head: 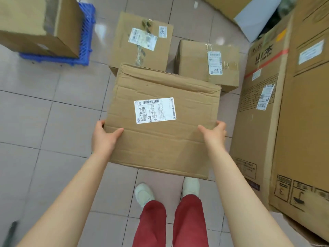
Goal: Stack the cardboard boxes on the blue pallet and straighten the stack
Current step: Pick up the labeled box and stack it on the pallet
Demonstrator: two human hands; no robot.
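I hold a creased cardboard box [160, 139] with a white shipping label in front of me, above the tiled floor. My left hand [104, 135] grips its left edge and my right hand [214, 133] grips its right edge, thumbs on top. The blue pallet [85, 38] lies at the upper left with one cardboard box [35, 24] standing on it. Two more labelled boxes rest on the floor beyond the held one: a flat one [142, 41] and a smaller one [208, 63].
A tall printed carton [284, 122] stands close on my right. More cardboard and a white sheet [254, 18] lie at the top right. My feet in white shoes [144, 193] are below the held box. Tiled floor [44, 122] stretches to the left.
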